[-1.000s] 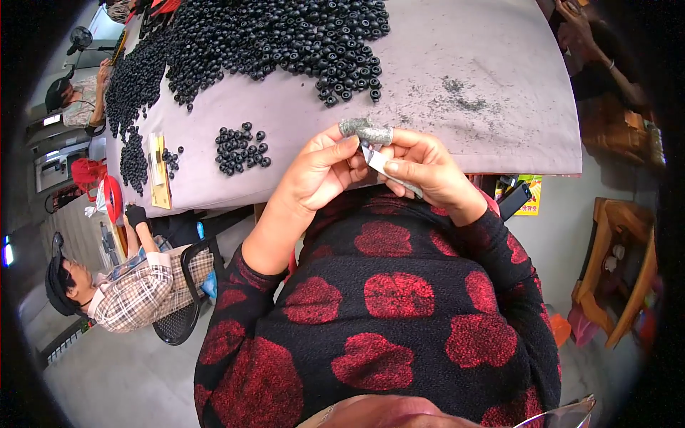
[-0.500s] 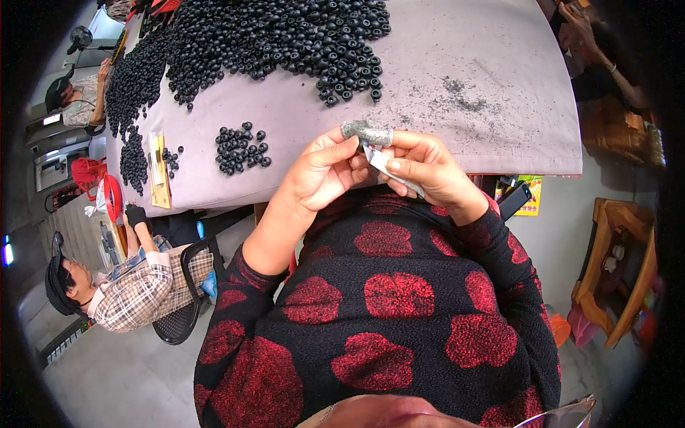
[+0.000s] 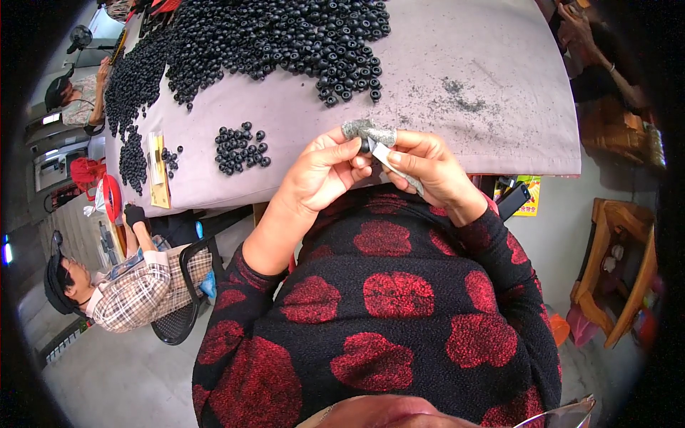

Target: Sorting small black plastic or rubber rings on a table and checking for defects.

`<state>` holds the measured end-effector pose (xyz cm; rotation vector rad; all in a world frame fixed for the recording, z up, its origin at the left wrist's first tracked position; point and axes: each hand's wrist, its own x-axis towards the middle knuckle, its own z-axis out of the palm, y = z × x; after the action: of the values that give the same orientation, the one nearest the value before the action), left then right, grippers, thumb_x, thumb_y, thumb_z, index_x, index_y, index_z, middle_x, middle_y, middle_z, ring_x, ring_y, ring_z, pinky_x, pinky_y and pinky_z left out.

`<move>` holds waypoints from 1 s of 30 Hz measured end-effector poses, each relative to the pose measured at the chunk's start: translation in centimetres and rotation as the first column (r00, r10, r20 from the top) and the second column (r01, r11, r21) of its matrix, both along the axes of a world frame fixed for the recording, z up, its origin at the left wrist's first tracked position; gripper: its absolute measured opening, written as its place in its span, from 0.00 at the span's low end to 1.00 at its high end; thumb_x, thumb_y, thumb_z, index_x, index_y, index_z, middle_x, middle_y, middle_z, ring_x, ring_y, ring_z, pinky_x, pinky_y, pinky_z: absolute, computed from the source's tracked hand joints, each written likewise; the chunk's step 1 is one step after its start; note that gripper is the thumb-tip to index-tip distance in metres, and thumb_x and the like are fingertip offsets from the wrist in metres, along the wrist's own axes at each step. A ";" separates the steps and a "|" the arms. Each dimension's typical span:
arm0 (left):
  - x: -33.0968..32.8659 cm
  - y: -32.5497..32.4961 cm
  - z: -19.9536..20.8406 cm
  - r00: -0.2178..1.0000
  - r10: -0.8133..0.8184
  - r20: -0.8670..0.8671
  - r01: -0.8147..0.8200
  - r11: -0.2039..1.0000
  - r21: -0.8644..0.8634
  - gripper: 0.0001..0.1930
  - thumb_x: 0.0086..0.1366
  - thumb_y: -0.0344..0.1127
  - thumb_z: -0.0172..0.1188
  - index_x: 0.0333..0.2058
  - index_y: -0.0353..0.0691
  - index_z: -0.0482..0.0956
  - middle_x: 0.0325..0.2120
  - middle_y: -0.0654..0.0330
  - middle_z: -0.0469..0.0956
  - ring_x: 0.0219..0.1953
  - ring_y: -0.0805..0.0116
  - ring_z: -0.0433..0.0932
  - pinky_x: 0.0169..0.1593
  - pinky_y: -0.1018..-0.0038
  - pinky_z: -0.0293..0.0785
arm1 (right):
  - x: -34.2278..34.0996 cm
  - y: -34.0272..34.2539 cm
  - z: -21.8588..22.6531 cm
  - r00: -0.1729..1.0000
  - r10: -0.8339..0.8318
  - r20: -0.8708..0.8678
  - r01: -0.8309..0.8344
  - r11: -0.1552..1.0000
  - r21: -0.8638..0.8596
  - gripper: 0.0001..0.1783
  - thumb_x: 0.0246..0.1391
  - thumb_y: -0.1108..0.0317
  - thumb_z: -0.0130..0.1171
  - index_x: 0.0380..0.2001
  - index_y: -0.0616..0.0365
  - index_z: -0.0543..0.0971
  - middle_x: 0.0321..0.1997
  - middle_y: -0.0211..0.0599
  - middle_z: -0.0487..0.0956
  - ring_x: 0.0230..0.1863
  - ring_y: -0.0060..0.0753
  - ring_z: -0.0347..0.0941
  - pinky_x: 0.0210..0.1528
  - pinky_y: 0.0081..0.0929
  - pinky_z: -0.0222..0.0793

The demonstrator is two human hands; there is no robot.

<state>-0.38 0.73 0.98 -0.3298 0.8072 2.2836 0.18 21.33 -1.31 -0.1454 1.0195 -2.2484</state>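
Close above the near table edge, my left hand [image 3: 321,167] pinches a small black bead [image 3: 365,145] between thumb and fingers. A pale-handled knife [image 3: 394,166] is gripped in my right hand [image 3: 437,170], its short pointed blade touching or almost touching the bead; the exact contact is too small to tell. Grey, speckled coverings [image 3: 369,130] wrap both index fingertips, which meet above the bead. Left of my hands lies a small group of black beads [image 3: 241,148]. A far larger heap of beads [image 3: 285,36] spreads over the back of the cloth-covered table [image 3: 421,36].
Dark shavings [image 3: 467,100] are scattered on the cloth at right. A yellow-and-clear package [image 3: 160,171] lies near the left edge. A person in a plaid shirt [image 3: 135,292] sits at left, another person [image 3: 78,100] farther back. A wooden stool [image 3: 614,271] stands at right.
My right hand and the knife have shifted slightly to the right, and the blade has tilted a little. More of the black bead shows between my left fingers.
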 end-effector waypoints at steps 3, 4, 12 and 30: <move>-0.1 0.2 0.0 1.000 0.007 0.005 -0.007 1.000 0.007 0.10 0.66 0.29 0.57 0.45 0.35 0.75 0.33 0.61 0.77 0.31 0.75 0.76 0.40 0.76 0.78 | 0.0 0.1 -0.2 1.000 -0.005 0.026 0.007 0.998 -0.069 0.19 0.60 0.70 0.55 0.54 0.64 0.74 0.32 0.26 0.77 0.25 0.12 0.67 0.23 0.10 0.61; -0.1 0.3 -0.1 1.000 0.010 0.010 -0.010 1.000 0.007 0.10 0.66 0.29 0.57 0.45 0.35 0.75 0.33 0.62 0.77 0.31 0.75 0.76 0.40 0.76 0.78 | -0.1 0.2 -0.1 1.000 -0.008 0.024 0.010 0.998 -0.066 0.19 0.60 0.70 0.55 0.54 0.64 0.74 0.32 0.26 0.77 0.25 0.12 0.67 0.23 0.10 0.61; -0.1 0.0 -0.6 0.999 0.034 0.030 -0.034 0.999 0.007 0.10 0.66 0.28 0.56 0.45 0.36 0.75 0.31 0.63 0.76 0.32 0.75 0.75 0.40 0.73 0.78 | -0.2 0.1 0.1 0.999 0.048 -0.007 -0.048 0.990 -0.131 0.24 0.59 0.72 0.55 0.59 0.63 0.69 0.34 0.29 0.77 0.24 0.14 0.67 0.27 0.11 0.64; -1.0 -15.6 -0.9 0.573 -0.134 -0.809 -0.819 -0.043 -0.573 0.09 0.65 0.25 0.58 0.44 0.31 0.78 0.37 0.62 0.79 0.39 0.76 0.75 0.47 0.78 0.72 | -0.3 -0.3 -0.3 1.000 0.023 0.004 -0.023 0.997 -0.078 0.19 0.59 0.70 0.56 0.54 0.62 0.74 0.28 0.24 0.74 0.22 0.13 0.68 0.21 0.11 0.62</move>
<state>-1.39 -14.87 0.11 -0.2813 3.1981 1.7228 -0.11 20.99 -1.61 -0.1846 0.9236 -2.2675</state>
